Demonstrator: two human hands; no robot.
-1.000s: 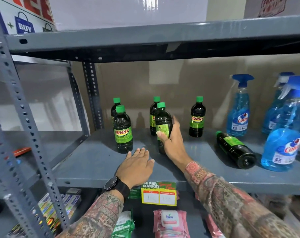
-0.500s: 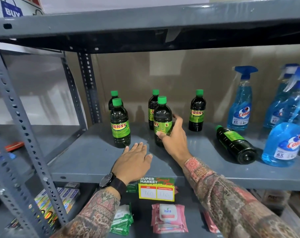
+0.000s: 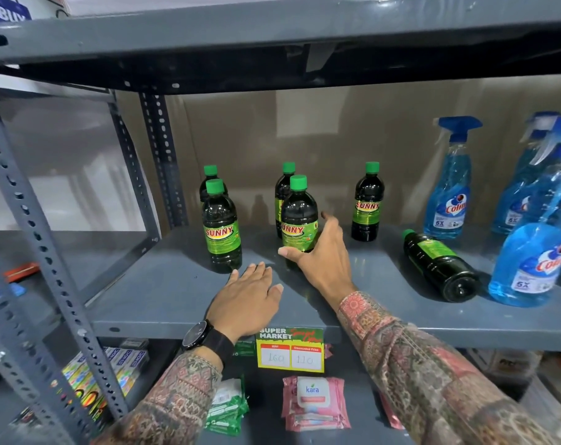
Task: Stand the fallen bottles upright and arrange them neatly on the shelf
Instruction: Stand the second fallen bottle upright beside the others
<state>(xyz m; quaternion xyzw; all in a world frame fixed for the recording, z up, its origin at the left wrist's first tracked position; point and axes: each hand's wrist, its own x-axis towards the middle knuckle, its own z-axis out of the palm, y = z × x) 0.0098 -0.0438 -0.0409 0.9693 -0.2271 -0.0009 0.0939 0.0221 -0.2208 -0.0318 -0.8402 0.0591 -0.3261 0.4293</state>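
Observation:
Several dark bottles with green caps and green SUNNY labels stand on the grey metal shelf (image 3: 176, 293). My right hand (image 3: 324, 261) wraps the lower part of the front middle bottle (image 3: 298, 213), which is upright, with the thumb in front and the fingers on its right side. Another upright bottle (image 3: 221, 226) stands to the left, with one (image 3: 210, 175) behind it. Two more stand further back (image 3: 284, 187) and to the right (image 3: 367, 203). One bottle (image 3: 440, 264) lies on its side at the right, cap pointing back. My left hand (image 3: 250, 300) rests flat on the shelf, holding nothing.
Blue Colin spray bottles (image 3: 449, 187) (image 3: 529, 252) stand at the right end of the shelf, close to the fallen bottle. A slotted upright post (image 3: 48, 252) frames the left. A price tag (image 3: 290, 350) hangs on the shelf edge. Wipe packs (image 3: 314, 399) lie on the shelf below.
The bottle in my right hand has turned so its label faces forward more. My left hand stays flat on the shelf. The view has shifted a little.

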